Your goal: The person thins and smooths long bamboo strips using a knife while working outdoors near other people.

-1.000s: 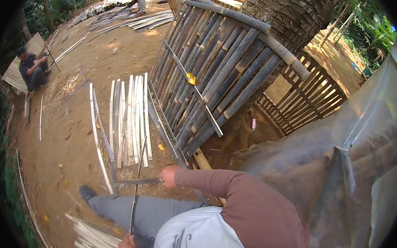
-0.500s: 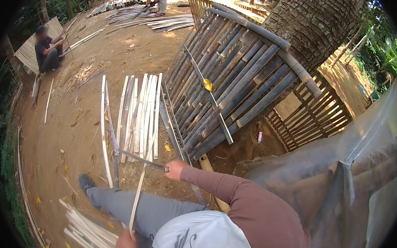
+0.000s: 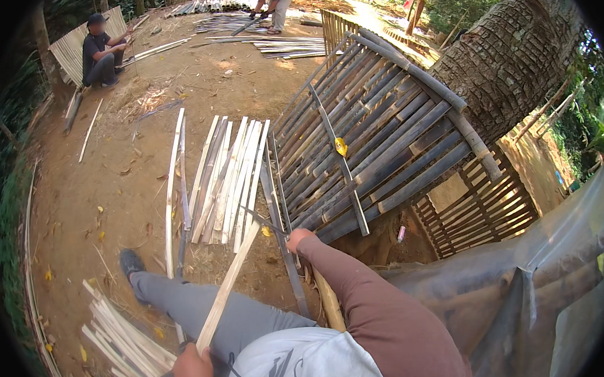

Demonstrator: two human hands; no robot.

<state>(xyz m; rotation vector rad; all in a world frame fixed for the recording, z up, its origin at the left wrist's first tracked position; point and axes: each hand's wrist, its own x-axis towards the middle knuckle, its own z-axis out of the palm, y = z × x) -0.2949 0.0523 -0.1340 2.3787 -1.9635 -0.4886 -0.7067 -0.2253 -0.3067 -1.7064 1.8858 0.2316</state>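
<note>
My left hand [image 3: 193, 370] is closed around the lower end of a pale bamboo strip [image 3: 227, 287]. The strip slants up across my grey-trousered leg, its broad face showing. In my right hand [image 3: 299, 239] is the handle of a long-bladed knife [image 3: 264, 221], mostly covered by my fingers. The dark blade points up and left, passing by the strip's far end; whether they touch I cannot tell. Beyond the blade, a row of split bamboo strips [image 3: 228, 177] lies on the ground. Another pile of pale strips [image 3: 123, 336] is beside my left hand.
A slatted bamboo panel [image 3: 380, 148] leans by a tree trunk [image 3: 514, 56] on the right. Clear plastic sheeting [image 3: 495, 304] hangs at my right. One person [image 3: 102, 55] squats at far left; another [image 3: 275, 4] bends over bamboo strips at the back.
My right hand and the knife have shifted right and up. The strip in my left hand has turned from its narrow edge to its broad face. The view has shifted slightly.
</note>
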